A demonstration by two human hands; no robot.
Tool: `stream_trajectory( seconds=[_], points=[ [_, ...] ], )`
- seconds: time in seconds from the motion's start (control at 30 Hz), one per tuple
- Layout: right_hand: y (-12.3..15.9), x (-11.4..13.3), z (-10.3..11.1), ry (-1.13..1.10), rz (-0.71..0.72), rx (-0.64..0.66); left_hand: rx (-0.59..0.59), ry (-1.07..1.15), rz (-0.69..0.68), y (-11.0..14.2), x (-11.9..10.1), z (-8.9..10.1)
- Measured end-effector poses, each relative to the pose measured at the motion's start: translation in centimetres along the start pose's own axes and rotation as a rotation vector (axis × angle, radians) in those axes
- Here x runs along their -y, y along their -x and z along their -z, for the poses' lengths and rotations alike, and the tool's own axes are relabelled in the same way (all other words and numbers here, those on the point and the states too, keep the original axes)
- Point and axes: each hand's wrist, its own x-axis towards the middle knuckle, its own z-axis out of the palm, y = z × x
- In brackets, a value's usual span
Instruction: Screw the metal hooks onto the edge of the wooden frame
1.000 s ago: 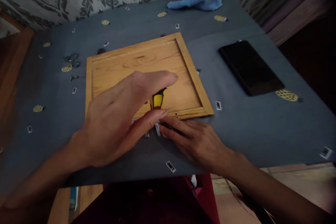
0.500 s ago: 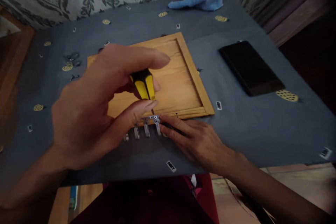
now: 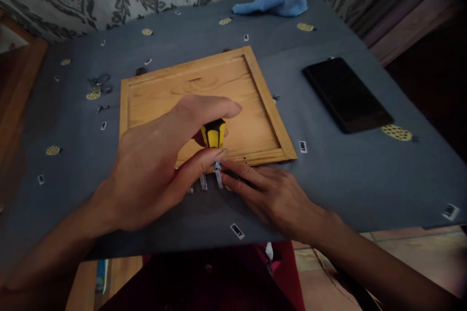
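Observation:
A square wooden panel [image 3: 233, 82] with a raised frame lies on a grey-blue patterned cloth [image 3: 346, 175]. My left hand [image 3: 156, 170] is wrapped round a yellow and black screwdriver [image 3: 214, 134], held upright at the panel's near edge. Its tip is down on a small metal hook rack [image 3: 211, 178] lying against that edge. My right hand [image 3: 270, 194] rests on the cloth with its fingers stretched out, pressing the right end of the rack. Most of the rack is hidden under my left hand.
A black phone [image 3: 346, 93] lies to the right of the panel. A blue cloth [image 3: 273, 0] is bunched at the far edge. Small metal bits [image 3: 100, 80] lie at the left. Patterned wallpaper is behind. The table's near edge is just below my hands.
My left hand had lifted up and left with the screwdriver half a second ago. It has come back down, setting the tip on the rack again. My right hand stayed put.

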Motion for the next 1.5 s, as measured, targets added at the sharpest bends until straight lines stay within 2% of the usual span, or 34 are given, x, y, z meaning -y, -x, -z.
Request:
stream_trajectory(
  seconds=[0.23, 0.4, 0.57, 0.83, 1.03, 1.23, 1.5],
  points=[
    [-0.06, 0.03, 0.02, 0.03, 0.009, -0.019, -0.042, -0.157, -0.067, 0.23, -0.23, -0.6],
    [-0.09, 0.03, 0.0, 0.037, 0.013, -0.033, -0.032, -0.234, -0.013, 0.43, -0.26, -0.55],
    [-0.04, 0.03, 0.01, 0.028, 0.006, -0.003, -0.025, -0.242, -0.031, 0.65, -0.06, -0.08],
    [-0.03, 0.0, -0.07, 0.017, -0.001, -0.007, -0.065, -0.258, -0.033, 0.39, -0.3, -0.59],
    [0.03, -0.04, -0.11, 0.011, 0.001, 0.011, -0.046, -0.136, -0.04, 0.5, -0.01, -0.31],
    [0.06, -0.03, -0.1, 0.017, 0.015, -0.01, -0.058, -0.246, -0.072, 0.36, -0.25, -0.46],
    [0.05, 0.01, 0.03, 0.019, 0.006, 0.027, -0.043, -0.155, -0.074, 0.45, -0.11, 0.15]
  ],
)
